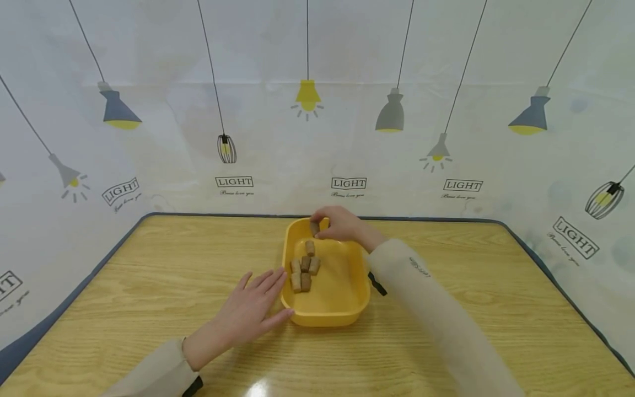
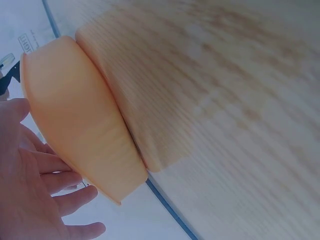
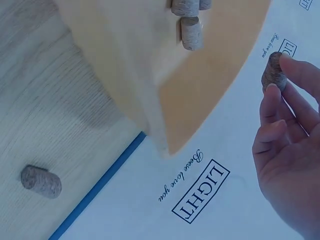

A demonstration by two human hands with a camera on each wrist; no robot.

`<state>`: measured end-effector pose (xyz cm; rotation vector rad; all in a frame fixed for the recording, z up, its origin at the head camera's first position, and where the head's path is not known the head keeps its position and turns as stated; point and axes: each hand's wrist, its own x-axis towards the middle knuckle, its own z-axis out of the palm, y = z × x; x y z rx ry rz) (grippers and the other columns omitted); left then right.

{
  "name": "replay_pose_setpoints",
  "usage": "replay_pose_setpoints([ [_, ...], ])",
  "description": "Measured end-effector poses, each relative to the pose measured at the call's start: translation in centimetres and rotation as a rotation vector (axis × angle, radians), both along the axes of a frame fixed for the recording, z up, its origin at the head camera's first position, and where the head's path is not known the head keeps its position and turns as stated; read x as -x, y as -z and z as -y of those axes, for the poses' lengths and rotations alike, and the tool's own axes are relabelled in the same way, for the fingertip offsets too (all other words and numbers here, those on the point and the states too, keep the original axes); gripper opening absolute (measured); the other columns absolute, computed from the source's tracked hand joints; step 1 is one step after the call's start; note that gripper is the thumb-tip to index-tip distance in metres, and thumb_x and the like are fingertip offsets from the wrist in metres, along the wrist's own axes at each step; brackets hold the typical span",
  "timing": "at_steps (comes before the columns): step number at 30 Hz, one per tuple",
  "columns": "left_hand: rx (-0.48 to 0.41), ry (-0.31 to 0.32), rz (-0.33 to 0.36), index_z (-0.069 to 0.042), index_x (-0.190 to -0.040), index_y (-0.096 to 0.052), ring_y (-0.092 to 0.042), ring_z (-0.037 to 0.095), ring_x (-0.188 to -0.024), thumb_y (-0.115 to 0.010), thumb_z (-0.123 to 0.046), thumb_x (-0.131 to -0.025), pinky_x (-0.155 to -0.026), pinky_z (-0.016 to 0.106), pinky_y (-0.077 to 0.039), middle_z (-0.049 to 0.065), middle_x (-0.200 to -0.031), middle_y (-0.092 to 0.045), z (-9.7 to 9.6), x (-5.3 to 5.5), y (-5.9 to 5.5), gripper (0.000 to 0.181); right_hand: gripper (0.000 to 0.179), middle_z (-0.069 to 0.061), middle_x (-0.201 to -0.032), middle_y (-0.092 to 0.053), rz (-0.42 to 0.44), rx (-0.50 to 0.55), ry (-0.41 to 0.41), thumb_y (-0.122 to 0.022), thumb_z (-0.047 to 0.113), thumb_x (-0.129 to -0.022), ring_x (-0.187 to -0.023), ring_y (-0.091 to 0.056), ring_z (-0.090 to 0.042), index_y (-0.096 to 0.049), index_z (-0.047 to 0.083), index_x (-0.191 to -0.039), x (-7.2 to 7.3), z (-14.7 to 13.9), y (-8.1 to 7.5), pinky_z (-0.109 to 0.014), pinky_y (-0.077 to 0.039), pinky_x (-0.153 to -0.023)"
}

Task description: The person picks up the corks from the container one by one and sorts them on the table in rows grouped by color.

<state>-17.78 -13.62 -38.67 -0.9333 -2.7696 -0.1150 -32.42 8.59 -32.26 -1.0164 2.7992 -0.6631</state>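
My right hand (image 1: 342, 223) is over the far end of a yellow plastic tray (image 1: 327, 318), pinching a brown cork (image 3: 274, 72) between thumb and fingers. Inside the tray several more corks (image 1: 306, 283) stand or lie in a cluster towards the left side. My left hand (image 1: 250, 309) rests against the tray's near left rim, its fingers spread and fairly straight. In the left wrist view the fingers lie along the rim of the tray's outer wall (image 2: 80, 105).
Another cork (image 3: 41, 181) lies on the wooden table (image 1: 198, 248) outside the tray; I cannot make it out in the head view. Behind the table's dark far edge rises a pale backdrop (image 1: 278, 149) printed with lamps.
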Motion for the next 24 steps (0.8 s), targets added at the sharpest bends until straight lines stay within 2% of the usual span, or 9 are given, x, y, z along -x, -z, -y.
replay_pose_setpoints([
  [10, -0.013, 0.009, -0.017, -0.004, -0.134, -0.037, -0.034, 0.027, -0.122, -0.033, -0.058, -0.088, -0.095, 0.053, -0.021, 0.010, -0.137, -0.035, 0.0, 0.0, 0.2, 0.071, 0.036, -0.009, -0.107, -0.057, -0.056, 0.018, -0.093, -0.065, 0.014, -0.080, -0.082, -0.052, -0.018, -0.058, 0.001, -0.113, -1.0, -2.5, 0.6, -0.026, -0.044, -0.067],
  [24, -0.009, 0.006, -0.016, -0.004, -0.134, -0.037, -0.033, 0.026, -0.122, -0.033, -0.057, -0.088, -0.096, 0.052, -0.021, 0.010, -0.137, -0.034, 0.1, 0.0, 0.2, 0.071, 0.035, -0.005, -0.107, -0.057, -0.074, 0.082, -0.064, -0.063, 0.014, -0.081, -0.065, -0.049, -0.011, -0.058, 0.006, -0.115, -2.1, -7.1, 1.2, -0.027, -0.043, -0.060],
])
